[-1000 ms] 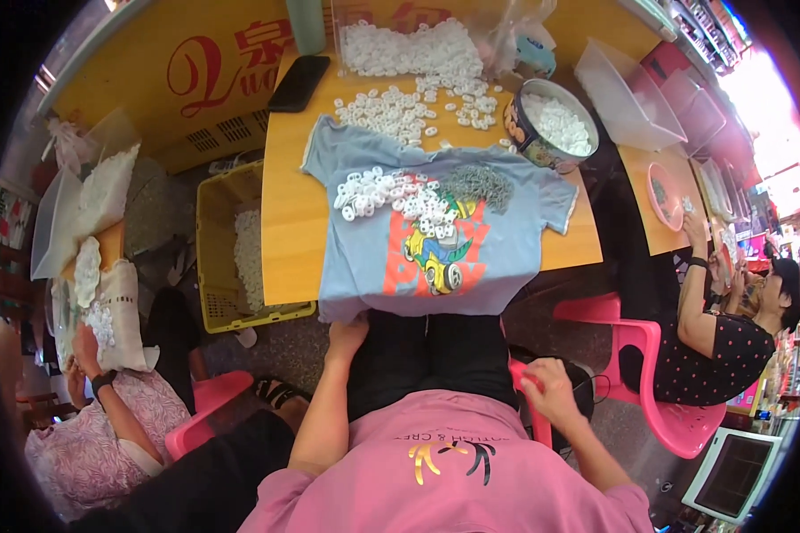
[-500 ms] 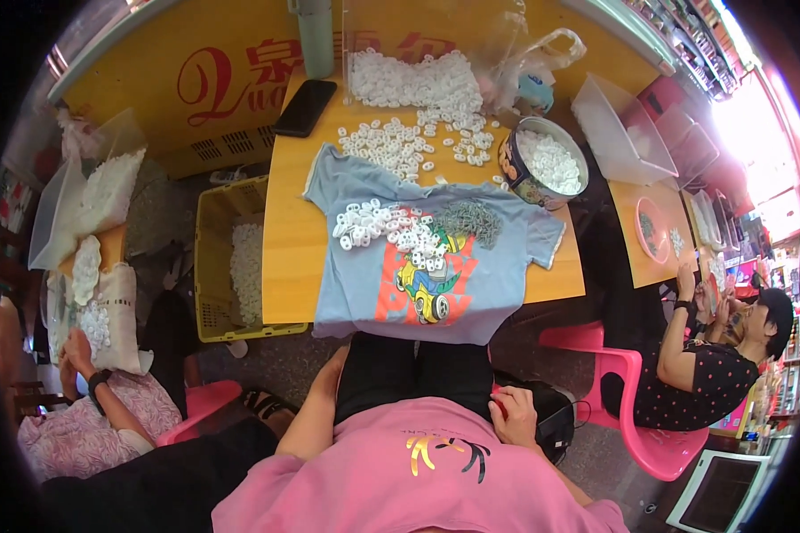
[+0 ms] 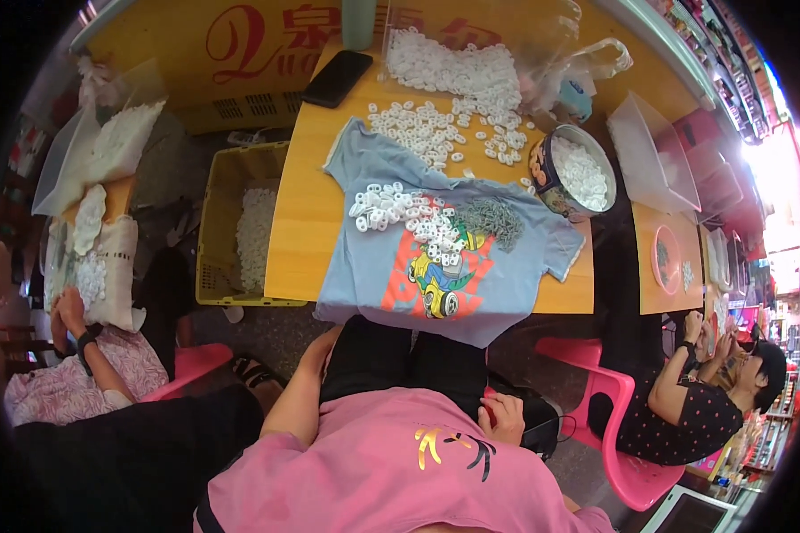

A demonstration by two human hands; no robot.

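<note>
My right hand (image 3: 504,417) is beside my right thigh, its fingers curled around something red that is mostly hidden. My left forearm (image 3: 295,400) reaches down along my left thigh; the hand itself is out of sight. In front of me a blue-grey T-shirt (image 3: 369,293) with a printed picture lies over the table's near edge. On it rest a heap of small white plastic pieces with two holes (image 3: 387,206) and a pile of small grey-green pieces (image 3: 493,222), too small to name.
More white pieces (image 3: 413,129) lie on the yellow table (image 3: 298,258), by a black phone (image 3: 338,78) and a round tin (image 3: 542,173) full of them. A yellow crate (image 3: 213,222) stands at left. A pink chair (image 3: 627,444) is at right. Co-workers (image 3: 676,409) sit on both sides.
The view has shifted, so the table and its things appear farther right and a little higher or lower. My right hand stays by my thigh; the pieces on the shirt look unmoved.
</note>
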